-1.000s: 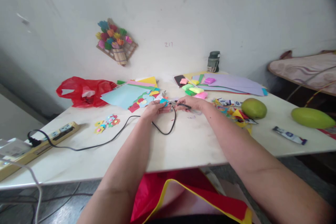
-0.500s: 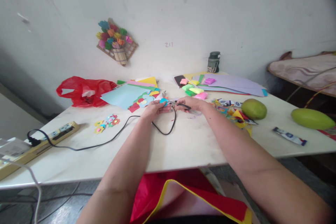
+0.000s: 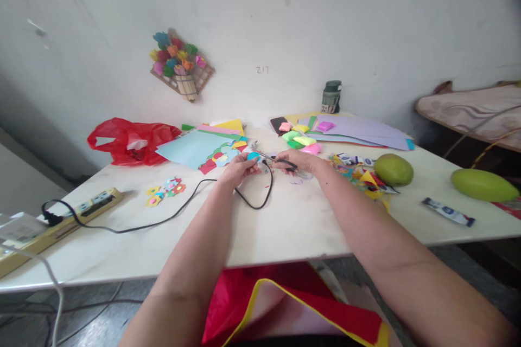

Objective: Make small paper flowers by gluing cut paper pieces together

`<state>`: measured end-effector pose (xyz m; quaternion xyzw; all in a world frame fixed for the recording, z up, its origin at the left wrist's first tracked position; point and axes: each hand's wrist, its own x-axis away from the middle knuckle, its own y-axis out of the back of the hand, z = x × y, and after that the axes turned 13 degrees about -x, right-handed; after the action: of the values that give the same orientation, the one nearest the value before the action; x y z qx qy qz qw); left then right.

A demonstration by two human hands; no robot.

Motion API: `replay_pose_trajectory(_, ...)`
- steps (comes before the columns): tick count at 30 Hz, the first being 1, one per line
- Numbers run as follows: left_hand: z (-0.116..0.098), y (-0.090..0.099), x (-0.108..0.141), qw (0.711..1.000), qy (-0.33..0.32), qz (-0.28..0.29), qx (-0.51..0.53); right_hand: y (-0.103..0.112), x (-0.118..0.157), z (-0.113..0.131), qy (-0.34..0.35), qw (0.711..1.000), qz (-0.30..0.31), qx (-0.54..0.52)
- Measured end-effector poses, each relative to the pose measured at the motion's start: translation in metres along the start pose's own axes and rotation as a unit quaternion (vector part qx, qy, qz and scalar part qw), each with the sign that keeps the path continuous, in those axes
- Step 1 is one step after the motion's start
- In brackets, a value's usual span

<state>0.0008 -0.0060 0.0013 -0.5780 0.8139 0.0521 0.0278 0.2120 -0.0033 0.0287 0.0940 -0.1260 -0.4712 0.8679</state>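
Note:
A small blue paper piece (image 3: 253, 156) is pinched in my left hand (image 3: 240, 168), over the middle of the table. My right hand (image 3: 299, 161) is closed on the dark handles of a pair of scissors (image 3: 288, 162), whose blades point left at the blue piece. A black cable (image 3: 260, 207) loops on the table just below both hands. Left of my left hand lie cut paper shapes (image 3: 215, 159) in red, green and white on a light blue sheet (image 3: 183, 147). Small paper flowers (image 3: 166, 191) lie further left.
A red plastic bag (image 3: 152, 143) and a power strip (image 3: 87, 207) are at the left. Colored clay packs (image 3: 303, 141), purple paper (image 3: 358, 129) and a green bottle (image 3: 331, 96) stand or lie behind. Paper scraps (image 3: 368, 180), a green fruit (image 3: 393, 169) and a tube (image 3: 448, 212) are at the right.
My left fingers have drawn in around the blue piece, which is turned and looks rounder. The scissors have shifted slightly in my right hand.

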Motion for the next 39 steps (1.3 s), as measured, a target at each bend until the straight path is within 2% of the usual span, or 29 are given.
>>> replay_pose_trajectory(16,0.006,0.005,-0.003,1.000,0.009,0.008,-0.019,0.004,-0.001,-0.005,0.019,0.999,0.032,0.015)
replay_pose_trajectory(29,0.001,0.002,0.001,0.999,0.016,0.033,-0.010,0.006,-0.004,-0.009,0.022,0.999,0.042,0.019)
replay_pose_trajectory(39,-0.004,-0.001,0.004,0.999,0.028,0.022,-0.012,0.005,-0.002,-0.006,0.020,0.999,0.034,0.031)
